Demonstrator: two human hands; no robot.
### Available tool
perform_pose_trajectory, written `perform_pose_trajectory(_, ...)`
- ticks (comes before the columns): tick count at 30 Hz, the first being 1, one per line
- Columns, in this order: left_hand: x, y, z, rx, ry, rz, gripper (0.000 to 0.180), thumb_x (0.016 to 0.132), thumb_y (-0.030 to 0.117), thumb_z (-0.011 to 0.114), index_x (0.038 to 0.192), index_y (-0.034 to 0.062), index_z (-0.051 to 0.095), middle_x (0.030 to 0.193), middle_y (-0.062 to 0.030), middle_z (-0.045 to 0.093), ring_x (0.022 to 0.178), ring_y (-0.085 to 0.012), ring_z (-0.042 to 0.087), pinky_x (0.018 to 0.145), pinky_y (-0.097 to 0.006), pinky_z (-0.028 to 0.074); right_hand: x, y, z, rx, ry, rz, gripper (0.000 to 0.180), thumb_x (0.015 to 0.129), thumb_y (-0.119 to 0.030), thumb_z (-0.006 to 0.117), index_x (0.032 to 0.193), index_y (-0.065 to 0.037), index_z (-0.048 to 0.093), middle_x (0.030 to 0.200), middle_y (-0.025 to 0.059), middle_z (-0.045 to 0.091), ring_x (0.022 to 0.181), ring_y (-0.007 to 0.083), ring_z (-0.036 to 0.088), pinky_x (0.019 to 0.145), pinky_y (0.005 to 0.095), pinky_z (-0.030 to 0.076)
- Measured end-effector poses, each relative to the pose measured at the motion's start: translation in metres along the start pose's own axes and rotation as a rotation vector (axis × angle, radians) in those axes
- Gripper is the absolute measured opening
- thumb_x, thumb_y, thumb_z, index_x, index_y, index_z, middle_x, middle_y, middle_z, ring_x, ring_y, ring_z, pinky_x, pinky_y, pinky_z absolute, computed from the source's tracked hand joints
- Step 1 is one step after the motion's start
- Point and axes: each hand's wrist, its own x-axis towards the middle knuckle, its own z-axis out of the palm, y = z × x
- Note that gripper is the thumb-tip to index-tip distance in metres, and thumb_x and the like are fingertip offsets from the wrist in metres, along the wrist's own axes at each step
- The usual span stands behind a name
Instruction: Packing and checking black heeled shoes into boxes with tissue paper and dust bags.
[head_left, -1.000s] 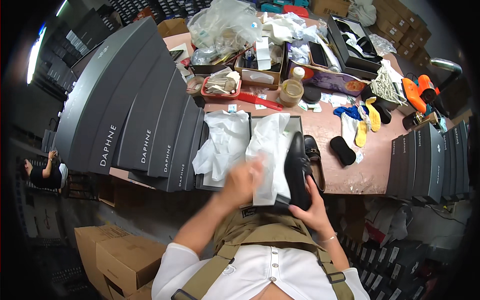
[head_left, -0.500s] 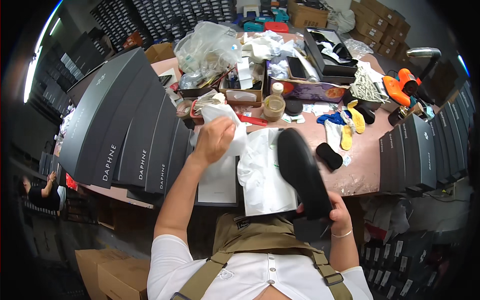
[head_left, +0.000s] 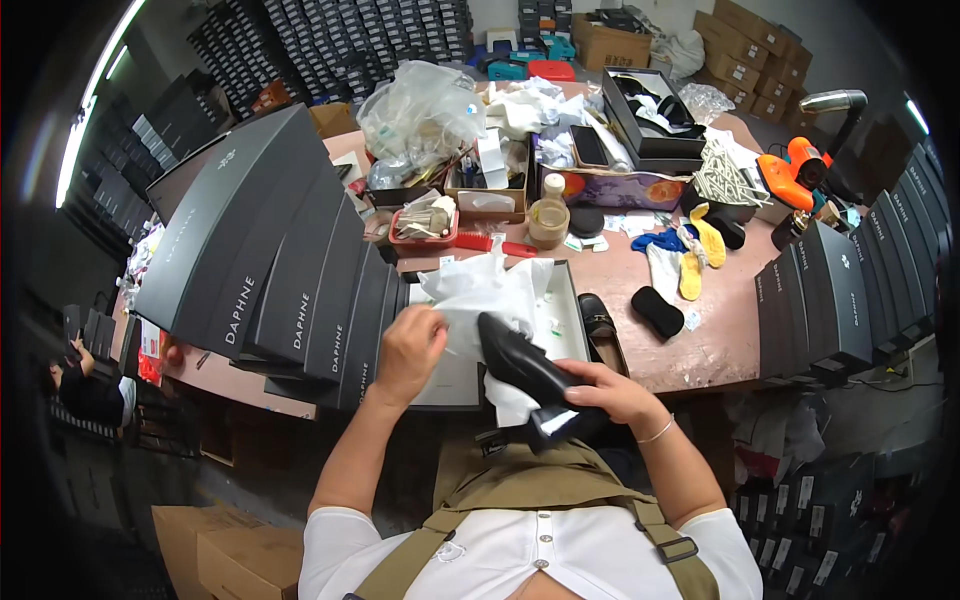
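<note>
My right hand (head_left: 612, 392) grips a black heeled shoe (head_left: 525, 358) from above, near its heel. The shoe lies on its side over the box, toe pointing away and to the left. Pinched by its left edge, white tissue paper (head_left: 480, 290) hangs from my closed left hand (head_left: 408, 352); part of that grip is hidden. The paper spreads over an open shoebox (head_left: 568, 300), whose inside shows at the right. Just right of the box, another black shoe (head_left: 598, 328) rests on the table with its tan lining showing.
Dark shoeboxes stand stacked at the left (head_left: 250, 250) and right (head_left: 835, 290). Beyond the box are a red comb (head_left: 475, 241), a jar (head_left: 548, 218), and a tub of sticks (head_left: 425, 222). A black sponge-like pad (head_left: 657, 313) and an orange heat gun (head_left: 790, 180) are at the right.
My right hand has swung the shoe leftward and turned it from its sole view onto its side over the box. My left hand has come down nearer me with the paper. The second shoe now shows.
</note>
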Motion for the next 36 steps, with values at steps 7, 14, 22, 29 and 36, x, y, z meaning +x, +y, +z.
perform_pose_trajectory(7, 0.001, 0.058, -0.024, -0.164, -0.053, 0.370, 0.024, 0.069, -0.009, 0.060, 0.092, -0.0057, 0.063, 0.121, -0.0209, 0.061, 0.089, -0.0330, 0.068, 0.070, -0.035, 0.056, 0.039, -0.008, 0.019, 0.619, -0.115, -0.132, 0.063, 0.086, -0.023, 0.064, 0.137, 0.001, 0.037, 0.122, 0.0115, 0.057, 0.104, 0.0191, 0.061, 0.089, 0.0346, 0.053)
perform_pose_trajectory(14, -0.001, 0.068, 0.009, -0.211, 0.066, 0.465, 0.025, 0.070, -0.006, 0.066, 0.094, -0.0028, 0.064, 0.122, -0.0164, 0.062, 0.069, -0.0237, 0.066, 0.055, -0.030, 0.053, 0.071, 0.017, 0.074, -0.435, 0.554, -0.677, 0.061, 0.084, -0.013, 0.065, 0.136, 0.003, 0.037, 0.129, 0.0181, 0.051, 0.119, 0.0274, 0.052, 0.099, 0.0354, 0.041)
perform_pose_trajectory(22, -0.026, 0.084, 0.024, -0.379, -0.052, 0.504, 0.021, 0.068, -0.007, 0.067, 0.090, -0.0047, 0.065, 0.116, -0.0227, 0.063, 0.072, -0.0244, 0.067, 0.060, -0.031, 0.055, 0.079, 0.012, 0.065, 0.737, 0.240, -0.401, 0.036, 0.093, -0.017, 0.053, 0.125, -0.002, 0.050, 0.116, 0.0127, 0.059, 0.101, 0.0217, 0.061, 0.086, 0.0364, 0.050)
perform_pose_trajectory(29, -0.062, 0.109, 0.026, -0.577, -0.155, 0.631, 0.023, 0.073, -0.002, 0.070, 0.096, -0.0039, 0.068, 0.114, -0.0238, 0.064, 0.058, -0.0182, 0.061, 0.053, -0.027, 0.052, 0.094, 0.000, 0.061, 0.464, 0.191, -0.419, 0.043, 0.092, -0.019, 0.054, 0.131, -0.003, 0.044, 0.124, 0.0142, 0.054, 0.109, 0.0227, 0.056, 0.092, 0.0367, 0.046)
perform_pose_trajectory(36, -0.108, 0.069, 0.029, -0.565, -0.325, 0.525, 0.044, 0.089, 0.026, 0.064, 0.128, 0.0098, 0.055, 0.133, -0.0104, 0.055, 0.090, -0.0198, 0.065, 0.067, -0.028, 0.054, 0.092, -0.012, 0.053, 0.452, 0.084, -0.374, 0.052, 0.091, -0.020, 0.056, 0.137, -0.003, 0.038, 0.132, 0.0157, 0.048, 0.116, 0.0237, 0.052, 0.098, 0.0370, 0.041)
